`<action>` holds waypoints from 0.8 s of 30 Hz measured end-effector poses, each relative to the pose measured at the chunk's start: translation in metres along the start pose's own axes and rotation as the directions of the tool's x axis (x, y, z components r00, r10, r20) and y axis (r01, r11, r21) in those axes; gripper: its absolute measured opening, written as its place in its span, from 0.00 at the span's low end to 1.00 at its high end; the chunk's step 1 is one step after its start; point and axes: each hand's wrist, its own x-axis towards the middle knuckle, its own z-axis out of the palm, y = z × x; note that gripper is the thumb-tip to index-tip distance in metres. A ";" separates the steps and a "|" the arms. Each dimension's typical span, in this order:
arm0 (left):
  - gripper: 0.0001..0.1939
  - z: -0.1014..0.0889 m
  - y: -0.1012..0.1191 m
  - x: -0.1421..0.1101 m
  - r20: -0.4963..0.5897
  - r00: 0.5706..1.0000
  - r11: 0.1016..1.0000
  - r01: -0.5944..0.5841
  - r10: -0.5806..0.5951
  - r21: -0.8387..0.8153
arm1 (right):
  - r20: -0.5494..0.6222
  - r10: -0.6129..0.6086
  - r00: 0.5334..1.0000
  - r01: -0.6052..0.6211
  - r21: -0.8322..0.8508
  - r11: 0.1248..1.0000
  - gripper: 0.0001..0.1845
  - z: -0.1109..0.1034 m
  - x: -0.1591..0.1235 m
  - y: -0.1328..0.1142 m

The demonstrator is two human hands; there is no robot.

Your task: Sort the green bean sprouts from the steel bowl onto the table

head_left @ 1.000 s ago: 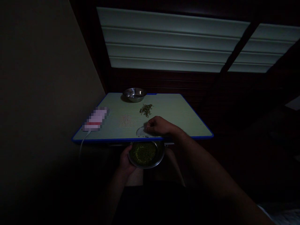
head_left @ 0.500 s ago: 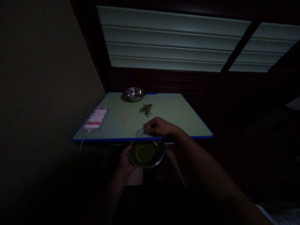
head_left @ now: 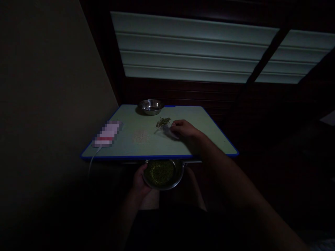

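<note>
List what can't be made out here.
In the head view:
Clear piece: blurred, one end covered by the right hand.
Lower bowl: far rim hidden by the table.
Left hand: some fingers hidden by that bowl.
Phone: screen pixelated.
Cable: lower end lost in shadow.

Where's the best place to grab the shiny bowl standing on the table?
Probably the right side of its rim, pinched from above: the bowl stands upright and flares outward above a narrower base. Come in high from the right, clear of the pile lying nearer and slightly right.
</note>
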 end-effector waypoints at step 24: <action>0.10 0.003 0.002 -0.003 -0.004 0.999 0.999 0.047 -0.047 0.010 | -0.283 0.178 0.942 -0.305 -0.508 0.806 0.12 -0.026 0.019 0.005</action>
